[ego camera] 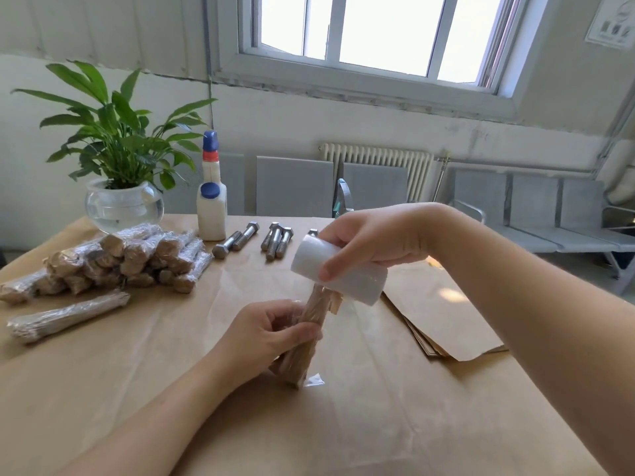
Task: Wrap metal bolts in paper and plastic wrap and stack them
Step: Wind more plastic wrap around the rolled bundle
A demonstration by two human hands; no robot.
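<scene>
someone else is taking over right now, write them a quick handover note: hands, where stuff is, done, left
Left hand grips the brown paper-wrapped bolt, tilted above the table.
Right hand holds the white plastic wrap roll against its upper end, film running onto it.
Done: pile of wrapped bundles at far left.
Left: finish this wrap and stack it; bare steel bolts lie at the far edge, brown paper sheets on the right.

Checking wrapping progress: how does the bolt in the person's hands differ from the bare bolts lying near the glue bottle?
The held bolt is covered in brown paper with clear film going on; the bare bolts show plain shiny metal with visible threads. The held bolt is lifted off the table, steeply tilted, gripped by the left hand under the plastic wrap roll in the right hand; the bare bolts lie flat, untouched. Both look similarly long.
</scene>
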